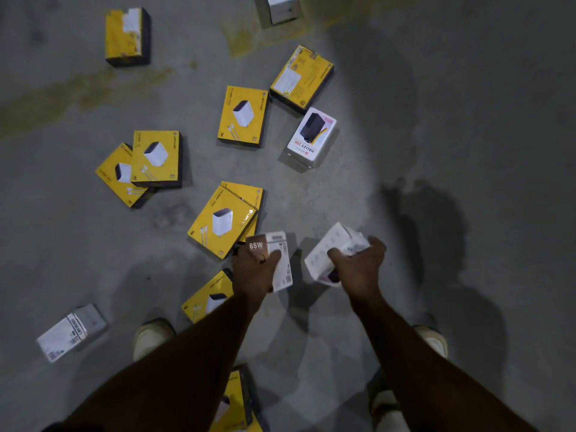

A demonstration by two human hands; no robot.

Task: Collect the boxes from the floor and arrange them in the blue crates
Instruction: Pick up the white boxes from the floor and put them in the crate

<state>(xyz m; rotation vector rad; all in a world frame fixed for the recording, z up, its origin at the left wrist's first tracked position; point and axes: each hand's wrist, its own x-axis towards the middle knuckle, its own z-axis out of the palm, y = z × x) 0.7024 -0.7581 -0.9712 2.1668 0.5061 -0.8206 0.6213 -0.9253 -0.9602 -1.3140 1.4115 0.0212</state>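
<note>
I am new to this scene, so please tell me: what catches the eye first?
Bright yellow cardboard charger boxes lie scattered over the grey concrete floor. At lower centre, the left hand grips a white "65W" box, and the right hand grips another white box.

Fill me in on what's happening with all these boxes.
A person stands over a concrete floor strewn with boxes, picking them up. The left hand holds a white box marked 65W, and the right hand holds another white box. Many yellow boxes and a few white ones lie scattered. No crate is in view.
</note>
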